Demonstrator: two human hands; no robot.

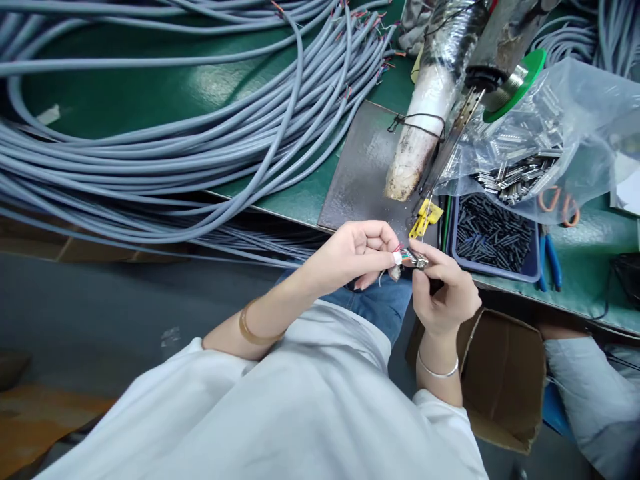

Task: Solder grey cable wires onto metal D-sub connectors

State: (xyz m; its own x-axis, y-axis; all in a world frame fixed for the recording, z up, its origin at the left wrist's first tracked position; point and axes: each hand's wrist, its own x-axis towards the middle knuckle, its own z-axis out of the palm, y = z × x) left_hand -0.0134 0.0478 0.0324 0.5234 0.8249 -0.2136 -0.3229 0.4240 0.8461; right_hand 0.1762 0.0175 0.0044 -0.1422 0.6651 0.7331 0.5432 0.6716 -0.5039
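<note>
My left hand [357, 257] is closed in a pinch on thin coloured wires [405, 255], with a white tip or wrap on one fingertip. Against the wires' ends sits a small metal connector [419, 261], gripped between the thumb and fingers of my right hand [445, 287]. Both hands meet just in front of the table edge, over my lap. Just beyond them a yellow plastic piece [425, 219] lies on a dark plate [357, 163]. A soldering iron [457, 130] points down toward the hands, and a thin strand of solder hangs close by.
Bundled grey cables [210, 167] cover the left of the table. On the right are a solder spool [520, 87], a plastic bag [585, 133] of metal connectors, a bin [535, 267] of black tubes and blue-handled pliers [553, 260]. A cardboard box [505, 380] stands below, beside another person's leg [590, 393].
</note>
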